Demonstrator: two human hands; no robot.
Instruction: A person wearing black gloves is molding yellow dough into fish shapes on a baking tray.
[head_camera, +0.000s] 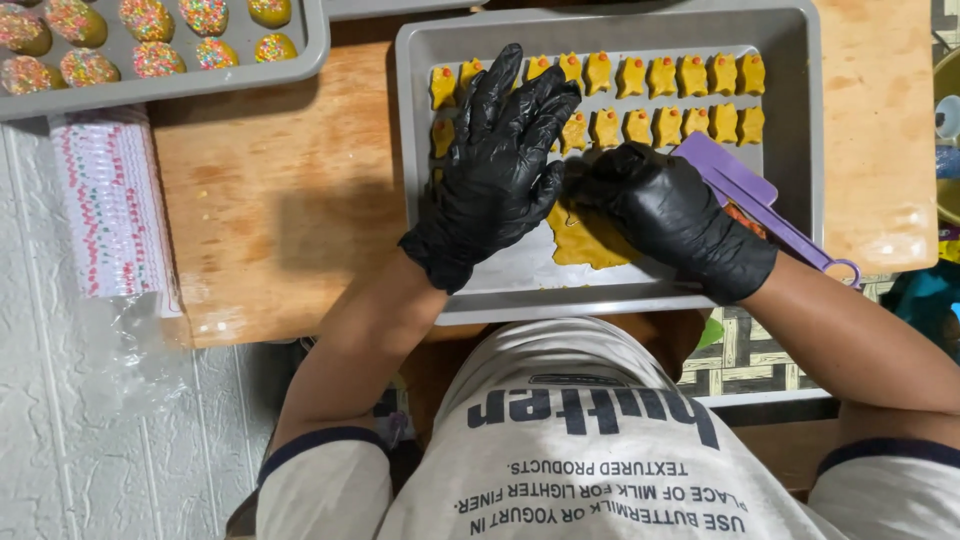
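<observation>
**A:** Dough, a flat yellow-orange sheet (585, 240), lies on the grey rectangular metal tray (790, 150), at the near middle, partly under both hands; I log it as touching the tray floor.

**B:** Hands?

**A:** Both in black gloves; left hand (500, 160) is spread flat, fingers splayed and released, over the left part of the tray, covering some of the small yellow shaped pieces with red dots (660, 75); I see nothing held in it. Right hand (665, 215) is curled, fingertips pressed down at the far edge of the dough sheet; what it pinches, if anything, I cannot tell.

**B:** Tool?

**A:** A purple plastic scraper with a ring-ended handle (750, 195) lies in the tray just beside the right hand, its handle running out over the near right rim; whether the hand touches it I cannot tell.

**B:** Surroundings?

**A:** Tray sits on a brown wooden board (280, 190); a second grey tray of round sprinkle-covered pieces (150, 50) stands at far left; a stack of patterned paper cups in clear wrap (105, 205) lies left of the board.
</observation>
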